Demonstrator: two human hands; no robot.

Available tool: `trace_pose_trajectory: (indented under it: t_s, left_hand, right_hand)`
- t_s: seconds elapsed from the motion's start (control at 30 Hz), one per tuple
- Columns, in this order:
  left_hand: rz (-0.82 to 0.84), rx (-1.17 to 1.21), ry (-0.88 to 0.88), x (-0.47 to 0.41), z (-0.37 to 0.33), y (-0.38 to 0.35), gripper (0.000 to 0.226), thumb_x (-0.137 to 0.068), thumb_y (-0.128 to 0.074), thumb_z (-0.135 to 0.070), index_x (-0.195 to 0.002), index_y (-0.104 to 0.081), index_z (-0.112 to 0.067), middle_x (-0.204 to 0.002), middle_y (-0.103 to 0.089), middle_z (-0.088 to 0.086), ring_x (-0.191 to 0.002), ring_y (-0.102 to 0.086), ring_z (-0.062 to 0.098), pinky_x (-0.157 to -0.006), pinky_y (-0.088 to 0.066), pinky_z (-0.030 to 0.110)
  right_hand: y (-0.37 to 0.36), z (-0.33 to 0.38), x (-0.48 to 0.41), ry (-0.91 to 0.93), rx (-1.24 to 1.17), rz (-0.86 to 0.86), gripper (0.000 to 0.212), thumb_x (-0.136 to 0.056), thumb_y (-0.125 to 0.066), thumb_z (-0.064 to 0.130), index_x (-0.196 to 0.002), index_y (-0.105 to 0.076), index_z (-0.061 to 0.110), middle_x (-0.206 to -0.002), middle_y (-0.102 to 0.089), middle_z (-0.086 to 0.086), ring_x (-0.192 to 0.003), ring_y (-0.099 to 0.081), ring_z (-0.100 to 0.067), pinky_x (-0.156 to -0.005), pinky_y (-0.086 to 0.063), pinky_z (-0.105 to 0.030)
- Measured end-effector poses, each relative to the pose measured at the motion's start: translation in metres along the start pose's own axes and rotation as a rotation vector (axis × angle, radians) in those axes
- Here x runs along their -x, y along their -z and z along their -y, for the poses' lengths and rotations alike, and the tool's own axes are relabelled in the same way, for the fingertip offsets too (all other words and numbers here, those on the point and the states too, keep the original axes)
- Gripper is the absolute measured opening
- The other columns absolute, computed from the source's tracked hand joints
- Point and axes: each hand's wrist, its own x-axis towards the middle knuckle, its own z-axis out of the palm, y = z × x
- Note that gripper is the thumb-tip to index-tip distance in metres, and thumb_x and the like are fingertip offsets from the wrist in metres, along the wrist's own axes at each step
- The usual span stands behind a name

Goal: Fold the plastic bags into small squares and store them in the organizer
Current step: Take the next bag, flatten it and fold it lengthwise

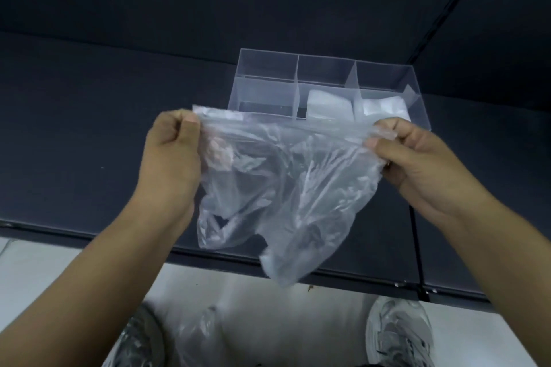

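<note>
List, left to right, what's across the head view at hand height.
left hand → plastic bag → right hand; behind them, in the organizer: middle folded bag → right folded bag.

Dark navy matte tabletop (74, 143) runs under & beyond left hand (170, 155) & right hand (423, 158). On it, just past both hands, skewed twd the right one: clear rectangular plastic organizer (268, 92) w/ dividers. Nearer than the wrists: pale grey floor (44, 271), crumpled clear plastic bag (196, 334) on it.
</note>
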Motion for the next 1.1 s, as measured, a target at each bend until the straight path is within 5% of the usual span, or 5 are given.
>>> trace_pose_trajectory:
  t_s: [0.2, 0.57, 0.67, 0.77, 1.1]
  left_hand:
    - [0.058, 0.054, 0.177, 0.019, 0.028, 0.004, 0.025, -0.101, -0.044, -0.02, -0.078, -0.053, -0.018, -0.066, -0.05, -0.002, -0.059, -0.046, 0.008, -0.054, -0.046, 0.021]
    - [0.079, -0.153, 0.031, 0.018, 0.023, 0.022, 0.011, -0.093, -0.057, -0.028, -0.094, -0.046, -0.024, -0.093, -0.059, -0.008, -0.086, -0.06, 0.006, -0.079, -0.045, 0.018]
    - [0.394, -0.233, -0.089, 0.016, -0.008, 0.01, 0.052, -0.075, -0.058, -0.056, -0.12, -0.048, -0.032, -0.103, -0.064, -0.025, -0.097, -0.055, -0.019, -0.073, -0.037, -0.005]
    - [0.754, -0.281, -0.003, 0.017, -0.026, -0.012, 0.05, -0.075, -0.068, -0.058, -0.117, -0.063, -0.03, -0.102, -0.071, -0.019, -0.093, -0.065, -0.006, -0.076, -0.05, 0.01]
    - [0.357, -0.225, 0.175, -0.019, 0.012, -0.003, 0.019, -0.09, -0.065, -0.031, -0.084, -0.075, -0.016, -0.075, -0.075, 0.001, -0.066, -0.07, 0.012, -0.058, -0.057, 0.019]
  right_hand:
    - [-0.005, -0.009, 0.002, -0.308, 0.008, 0.128, 0.058, -0.081, -0.059, 0.044, -0.125, -0.061, 0.006, -0.122, -0.066, -0.011, -0.112, -0.063, -0.024, -0.1, -0.047, -0.04]
    - [-0.017, -0.01, 0.001, -0.027, 0.253, -0.131, 0.021, -0.093, -0.061, 0.027, -0.076, -0.071, 0.018, -0.07, -0.065, 0.004, -0.066, -0.059, -0.01, -0.066, -0.052, -0.025]
    - [-0.038, -0.003, 0.0, -0.02, 0.317, 0.025, 0.018, -0.091, -0.062, 0.028, -0.083, -0.073, 0.016, -0.076, -0.071, 0.001, -0.07, -0.063, -0.012, -0.072, -0.054, -0.029]
    - [-0.058, 0.002, -0.002, -0.025, 0.346, 0.165, 0.025, -0.091, -0.062, 0.027, -0.093, -0.07, 0.004, -0.092, -0.07, -0.022, -0.077, -0.064, -0.029, -0.079, -0.053, -0.046]
    - [0.01, -0.027, -0.008, 0.012, 0.234, 0.244, 0.048, -0.087, -0.048, 0.062, -0.114, -0.064, 0.026, -0.116, -0.066, 0.001, -0.112, -0.061, -0.015, -0.096, -0.046, -0.035]
